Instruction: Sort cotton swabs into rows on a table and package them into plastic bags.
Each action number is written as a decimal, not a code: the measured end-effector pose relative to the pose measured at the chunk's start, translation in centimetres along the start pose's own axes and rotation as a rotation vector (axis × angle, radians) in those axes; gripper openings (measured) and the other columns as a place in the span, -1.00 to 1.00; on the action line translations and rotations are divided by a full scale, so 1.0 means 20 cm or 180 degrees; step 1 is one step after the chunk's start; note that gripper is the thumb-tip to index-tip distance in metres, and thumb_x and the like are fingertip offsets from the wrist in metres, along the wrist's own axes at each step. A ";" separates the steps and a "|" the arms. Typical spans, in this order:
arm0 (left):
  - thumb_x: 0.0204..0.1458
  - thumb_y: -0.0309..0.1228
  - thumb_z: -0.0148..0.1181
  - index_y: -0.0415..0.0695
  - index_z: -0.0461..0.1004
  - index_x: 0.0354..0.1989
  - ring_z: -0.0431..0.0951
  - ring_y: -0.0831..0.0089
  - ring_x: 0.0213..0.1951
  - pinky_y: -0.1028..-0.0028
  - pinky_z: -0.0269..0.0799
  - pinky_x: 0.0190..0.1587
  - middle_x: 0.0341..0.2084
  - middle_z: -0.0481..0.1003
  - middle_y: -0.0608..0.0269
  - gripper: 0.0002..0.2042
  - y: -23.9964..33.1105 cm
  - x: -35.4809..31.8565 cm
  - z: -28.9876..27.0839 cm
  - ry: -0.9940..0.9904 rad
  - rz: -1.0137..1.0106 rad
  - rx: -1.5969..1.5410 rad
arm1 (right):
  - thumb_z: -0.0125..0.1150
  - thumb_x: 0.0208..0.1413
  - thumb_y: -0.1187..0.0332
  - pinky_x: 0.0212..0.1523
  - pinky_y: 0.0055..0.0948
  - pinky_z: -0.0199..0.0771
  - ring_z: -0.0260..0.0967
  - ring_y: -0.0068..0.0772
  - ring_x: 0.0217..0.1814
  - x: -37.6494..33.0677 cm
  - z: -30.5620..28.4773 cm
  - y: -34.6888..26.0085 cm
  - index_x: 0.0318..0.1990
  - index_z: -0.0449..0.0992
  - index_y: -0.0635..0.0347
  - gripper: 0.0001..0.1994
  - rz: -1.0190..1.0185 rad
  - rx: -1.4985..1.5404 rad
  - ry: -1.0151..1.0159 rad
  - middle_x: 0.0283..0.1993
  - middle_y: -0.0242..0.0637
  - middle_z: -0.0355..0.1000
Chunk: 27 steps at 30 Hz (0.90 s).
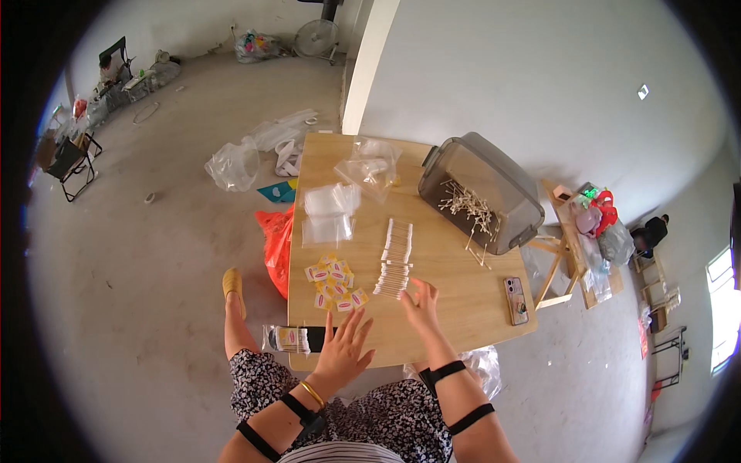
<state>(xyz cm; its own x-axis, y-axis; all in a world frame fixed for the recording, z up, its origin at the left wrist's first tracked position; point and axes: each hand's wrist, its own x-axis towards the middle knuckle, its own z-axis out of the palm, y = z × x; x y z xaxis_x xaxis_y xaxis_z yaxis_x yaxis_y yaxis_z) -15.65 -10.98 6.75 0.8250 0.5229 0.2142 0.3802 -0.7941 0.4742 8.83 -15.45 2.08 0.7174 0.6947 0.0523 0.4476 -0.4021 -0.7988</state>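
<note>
While both hands hover over the wooden table (463,309), the left hand (342,349) is spread flat with fingers apart, holding nothing, near the small yellow packets (334,287). Right hand (421,302), fingers loosely open, reaches the near end of the row of cotton swabs (395,258); actual contact cannot be made out. More swabs lie in the grey bin (482,193). Clear bags (330,212) blur together; a phone (515,299) lies at the right edge.
</note>
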 end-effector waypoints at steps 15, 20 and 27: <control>0.15 -0.14 0.14 -0.13 0.29 0.25 0.06 0.03 0.40 -0.07 -0.18 0.45 0.31 0.17 0.01 -0.46 -0.08 0.14 0.24 -0.0138 0.0008 0.0026 | 0.24 0.12 0.28 0.13 -0.07 0.27 0.19 -0.04 0.21 0.20 0.16 -0.04 -0.03 0.54 -0.11 -0.76 -0.0790 -0.1597 -0.0095 0.22 -0.26 0.20; 0.21 -0.06 0.05 -0.25 0.16 0.34 0.01 0.01 0.42 -0.07 -0.25 0.47 0.35 0.11 -0.01 -0.36 -0.08 0.30 0.30 -0.0065 -0.0071 0.0181 | 0.25 0.10 0.32 0.13 -0.08 0.27 0.21 -0.06 0.20 0.21 0.13 -0.05 -0.08 0.56 -0.10 -0.78 -0.0864 -0.1510 -0.0032 0.19 -0.27 0.24; 0.26 0.05 -0.12 -0.29 0.06 0.42 -0.16 0.16 0.50 0.03 -0.33 0.50 0.44 0.00 0.04 -0.27 -0.12 0.54 0.38 -0.0131 -0.0010 0.0686 | 0.23 0.06 0.40 0.14 -0.08 0.27 0.24 -0.08 0.20 0.18 0.12 -0.04 -0.10 0.56 -0.07 -0.77 -0.0973 -0.1574 -0.0134 0.16 -0.28 0.27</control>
<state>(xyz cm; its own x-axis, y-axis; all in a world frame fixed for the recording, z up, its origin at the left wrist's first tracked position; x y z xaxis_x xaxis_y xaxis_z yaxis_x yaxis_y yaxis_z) -4.43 -5.83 1.40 0.8383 0.5160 0.1759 0.4599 -0.8426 0.2802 9.84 -11.25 1.47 0.4992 0.8420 0.2046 0.8344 -0.4034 -0.3757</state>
